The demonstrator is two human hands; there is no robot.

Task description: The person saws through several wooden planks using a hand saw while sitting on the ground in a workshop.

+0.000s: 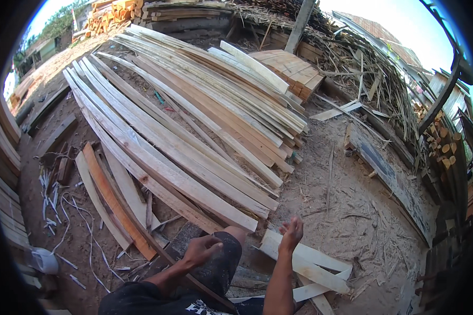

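My left hand (pixel 202 251) hovers by my left knee, its fingers loosely bent and nothing visible in them. A long thin dark wooden strip (pixel 165 255) passes beneath my left wrist and on across my lap. My right hand (pixel 291 232) is raised beside my right leg, palm turned inward and fingers half curled, with no object showing in it. Just below it, short pale boards (pixel 312 270) lie crossed on the ground. Ahead of both hands, long pale planks (pixel 184 157) are spread side by side in a wide row.
An orange-brown board (pixel 115 205) lies left of my legs. Farther left are white cord (pixel 92 236) and a white container (pixel 44 261). A dark flat panel (pixel 386 176) lies at the right. Behind stand stacked boards (pixel 291 73) and a heap of wood scraps (pixel 376 79).
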